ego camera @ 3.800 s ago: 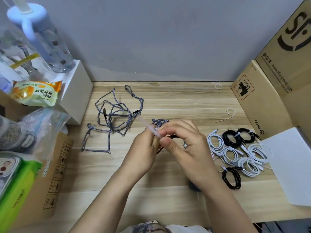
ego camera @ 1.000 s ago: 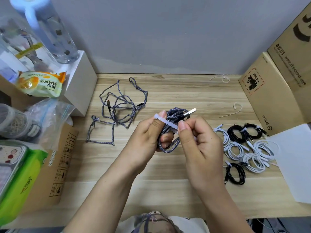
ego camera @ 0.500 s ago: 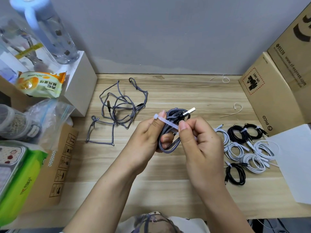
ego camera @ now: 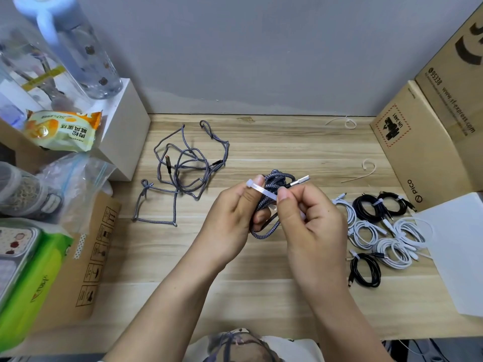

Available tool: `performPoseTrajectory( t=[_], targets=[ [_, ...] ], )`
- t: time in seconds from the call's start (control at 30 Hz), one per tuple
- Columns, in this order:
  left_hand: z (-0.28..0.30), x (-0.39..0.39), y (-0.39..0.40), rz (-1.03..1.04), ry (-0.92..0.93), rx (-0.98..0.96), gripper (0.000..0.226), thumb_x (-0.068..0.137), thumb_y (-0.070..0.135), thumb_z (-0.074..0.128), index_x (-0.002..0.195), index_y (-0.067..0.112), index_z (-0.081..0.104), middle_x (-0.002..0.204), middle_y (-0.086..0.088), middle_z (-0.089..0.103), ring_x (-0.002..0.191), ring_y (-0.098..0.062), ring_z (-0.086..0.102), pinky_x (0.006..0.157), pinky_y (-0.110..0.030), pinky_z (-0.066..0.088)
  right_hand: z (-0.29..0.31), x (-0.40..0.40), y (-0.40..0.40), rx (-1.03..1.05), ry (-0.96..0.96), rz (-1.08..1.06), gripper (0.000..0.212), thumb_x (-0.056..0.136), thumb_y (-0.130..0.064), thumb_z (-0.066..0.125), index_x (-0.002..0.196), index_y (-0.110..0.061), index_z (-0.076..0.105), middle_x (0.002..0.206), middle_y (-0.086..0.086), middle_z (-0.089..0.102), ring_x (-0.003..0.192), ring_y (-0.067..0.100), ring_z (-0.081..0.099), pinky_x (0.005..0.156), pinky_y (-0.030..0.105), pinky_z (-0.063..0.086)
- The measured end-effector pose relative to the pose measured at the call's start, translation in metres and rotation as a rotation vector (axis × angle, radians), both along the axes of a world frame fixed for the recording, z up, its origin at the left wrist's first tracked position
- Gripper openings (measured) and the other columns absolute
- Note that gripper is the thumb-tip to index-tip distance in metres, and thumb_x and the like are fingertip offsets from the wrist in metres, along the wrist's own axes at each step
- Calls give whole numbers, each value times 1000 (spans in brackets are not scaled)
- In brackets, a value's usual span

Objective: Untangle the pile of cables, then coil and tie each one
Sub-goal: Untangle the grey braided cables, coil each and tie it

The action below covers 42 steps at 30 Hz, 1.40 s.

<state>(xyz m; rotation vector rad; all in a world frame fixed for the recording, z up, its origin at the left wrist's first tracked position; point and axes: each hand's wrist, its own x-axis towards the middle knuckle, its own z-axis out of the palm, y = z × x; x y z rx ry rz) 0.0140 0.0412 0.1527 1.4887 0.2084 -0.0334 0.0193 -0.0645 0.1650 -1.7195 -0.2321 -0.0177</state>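
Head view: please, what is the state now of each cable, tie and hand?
Grey braided cable in the hands: coiled, held above the table.
White cable tie: across the coil; whether fastened, cannot tell.
Left hand: grips the coil and tie.
Right hand: pinches the tie.
Loose grey cable: tangled, uncoiled, on the table.
White and black cables at right: coiled and tied.
Spare ties: loose, unused.

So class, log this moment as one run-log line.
left hand: holds coiled grey cable | right hand: pinches white tie | tangled grey cable: untouched
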Motion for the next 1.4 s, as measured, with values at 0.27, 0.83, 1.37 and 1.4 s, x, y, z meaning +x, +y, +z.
performPoseTrajectory(
  t=[0.27,0.83,1.37,1.4],
  targets=[
    [-15,-3,-1,-21,-107,391,38,93,45,36,70,18,49,56,12,47,53,-6,39,52,-24,33,-8,3,2,-154,-19,-52,28,84,-40,58,63,-21,56,50,-14,53,47,3,45,50,23,39],
    [-60,7,1,-145,-76,714,22,81,22,37,90,26,57,87,4,63,83,-21,61,66,-36,52,-11,9,7,-409,-433,27,23,82,-34,56,77,-22,76,85,-13,71,81,16,54,78,33,35],
    [-26,13,20,96,39,51,43,100,34,37,68,7,45,52,1,37,46,-9,33,46,-19,30,5,-5,-14,191,244,363,33,77,-46,62,69,-15,70,66,1,68,68,14,67,64,21,52],
    [-26,13,19,105,-4,121,45,99,36,39,65,7,41,52,3,36,46,-9,33,46,-22,29,2,-1,-14,218,367,368,38,75,-51,64,68,-13,67,60,3,65,66,18,67,61,23,54]
  ],
)
